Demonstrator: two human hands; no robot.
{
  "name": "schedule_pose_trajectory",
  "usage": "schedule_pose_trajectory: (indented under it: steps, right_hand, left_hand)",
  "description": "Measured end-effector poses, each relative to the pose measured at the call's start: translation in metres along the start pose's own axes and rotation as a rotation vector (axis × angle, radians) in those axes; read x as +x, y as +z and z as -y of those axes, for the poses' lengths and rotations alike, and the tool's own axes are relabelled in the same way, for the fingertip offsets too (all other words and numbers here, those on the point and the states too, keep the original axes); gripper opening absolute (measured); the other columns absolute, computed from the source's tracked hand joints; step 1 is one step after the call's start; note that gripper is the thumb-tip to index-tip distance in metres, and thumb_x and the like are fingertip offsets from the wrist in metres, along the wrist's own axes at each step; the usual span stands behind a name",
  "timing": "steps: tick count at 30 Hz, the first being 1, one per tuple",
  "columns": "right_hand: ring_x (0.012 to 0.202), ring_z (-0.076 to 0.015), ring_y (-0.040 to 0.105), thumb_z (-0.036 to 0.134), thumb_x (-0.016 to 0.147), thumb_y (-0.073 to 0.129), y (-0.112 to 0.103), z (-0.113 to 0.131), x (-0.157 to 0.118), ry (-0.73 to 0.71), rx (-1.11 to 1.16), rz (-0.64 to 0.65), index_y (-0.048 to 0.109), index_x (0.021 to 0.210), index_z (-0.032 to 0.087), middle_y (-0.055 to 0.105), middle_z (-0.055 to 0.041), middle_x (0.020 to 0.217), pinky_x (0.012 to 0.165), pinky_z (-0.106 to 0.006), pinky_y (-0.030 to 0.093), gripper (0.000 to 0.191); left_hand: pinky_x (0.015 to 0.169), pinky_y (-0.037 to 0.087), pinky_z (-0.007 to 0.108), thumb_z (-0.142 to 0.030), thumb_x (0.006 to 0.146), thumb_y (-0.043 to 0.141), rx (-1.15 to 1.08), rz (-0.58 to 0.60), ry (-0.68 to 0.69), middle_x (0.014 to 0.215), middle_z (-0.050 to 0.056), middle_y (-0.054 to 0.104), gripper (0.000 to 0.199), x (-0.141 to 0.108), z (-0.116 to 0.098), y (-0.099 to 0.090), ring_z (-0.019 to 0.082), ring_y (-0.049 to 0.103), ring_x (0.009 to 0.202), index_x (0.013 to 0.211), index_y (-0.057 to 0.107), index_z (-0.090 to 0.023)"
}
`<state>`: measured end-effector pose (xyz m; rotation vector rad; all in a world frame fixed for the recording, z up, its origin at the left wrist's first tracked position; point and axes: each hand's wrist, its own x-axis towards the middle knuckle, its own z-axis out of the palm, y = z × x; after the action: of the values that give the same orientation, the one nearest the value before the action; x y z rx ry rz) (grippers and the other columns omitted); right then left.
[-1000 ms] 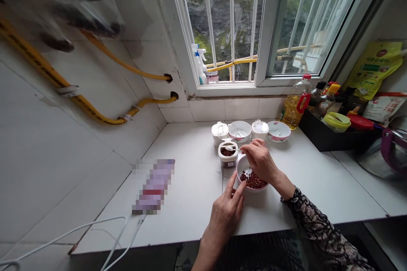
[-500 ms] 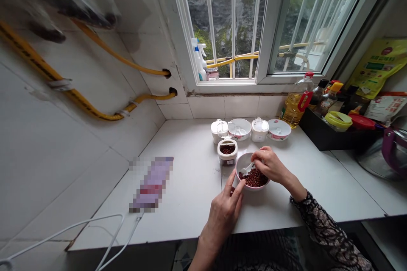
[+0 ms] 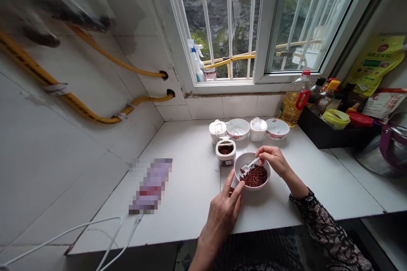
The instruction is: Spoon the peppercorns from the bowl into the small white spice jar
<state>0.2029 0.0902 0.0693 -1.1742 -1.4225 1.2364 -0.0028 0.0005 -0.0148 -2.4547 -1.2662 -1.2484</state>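
A white bowl with a pink rim (image 3: 237, 165) stands on the counter, with dark red peppercorns (image 3: 254, 176) piled in its lower part. My left hand (image 3: 225, 207) holds the bowl's near left side, one finger along the outside and another at the front rim. Pinched in the fingers of my right hand (image 3: 275, 161) is the handle of a small white spoon (image 3: 251, 164). Its head, with a few peppercorns on it, is inside the bowl, over the left part. Just left of the bowl, a seasoning jar (image 3: 226, 159) with its lid raised contains similar dark red grains.
Behind are two white jars (image 3: 217, 133) (image 3: 258, 134) and two flowered bowls (image 3: 239, 135) (image 3: 277, 136). An oil bottle (image 3: 291, 108) and a black condiment box (image 3: 327, 135) stand at back right. A blurred-out purple item (image 3: 152, 186) with a white cable (image 3: 132, 233) lies left.
My right hand has drawn up and back to the right, uncovering the peppercorns and the spoon. My left hand stays at the bowl. The whole view has shifted slightly.
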Motion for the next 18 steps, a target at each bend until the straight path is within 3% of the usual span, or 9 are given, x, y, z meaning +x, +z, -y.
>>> schedule_pose_trajectory:
  steps: [18]
  right_hand:
    - [0.048,-0.0135,0.049,0.027,0.061,0.056,-0.0021,-0.0008,0.0009,0.018,0.025,-0.062,0.066,0.061,0.018,0.057,0.0017,0.046,0.057,-0.029,0.042,0.013]
  left_hand:
    - [0.065,0.058,0.025,-0.013,0.097,0.044,-0.009,0.03,-0.017,0.146,0.023,0.047,0.036,-0.0007,-0.0002,0.0011,0.014,0.07,0.081,0.133,0.048,-0.019]
